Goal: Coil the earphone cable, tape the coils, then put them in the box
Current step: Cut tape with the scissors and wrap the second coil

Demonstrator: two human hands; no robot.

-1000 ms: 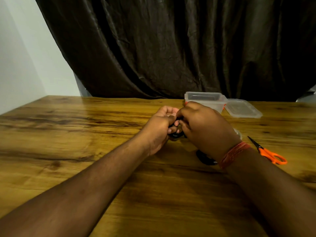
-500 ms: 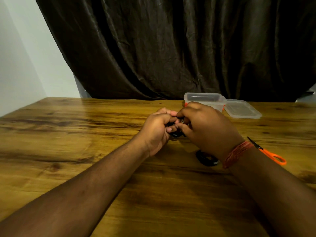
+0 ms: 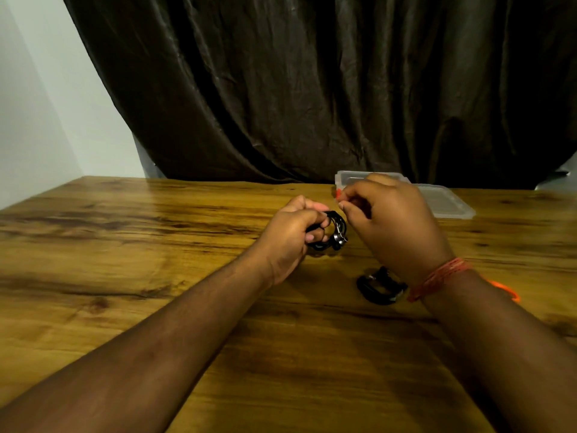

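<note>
My left hand (image 3: 292, 235) is closed around a coiled black earphone cable (image 3: 335, 232), held just above the wooden table (image 3: 156, 276). My right hand (image 3: 393, 226) hovers to the right of the coil and slightly above it. Its thumb and forefinger are pinched together, and I see nothing between them. A second black coil (image 3: 379, 287) lies on the table under my right wrist, partly hidden by it. The clear plastic box (image 3: 349, 177) stands behind my right hand, with its lid (image 3: 449, 203) lying flat beside it on the right.
Orange-handled scissors (image 3: 507, 290) lie on the table right of my right forearm, mostly hidden by it. A dark curtain (image 3: 312, 89) hangs behind the table's far edge. A pale wall is at the left.
My right hand has come off the coil and lifted up and to the right, uncovering the coil in my left hand. The left hand has stayed in place.
</note>
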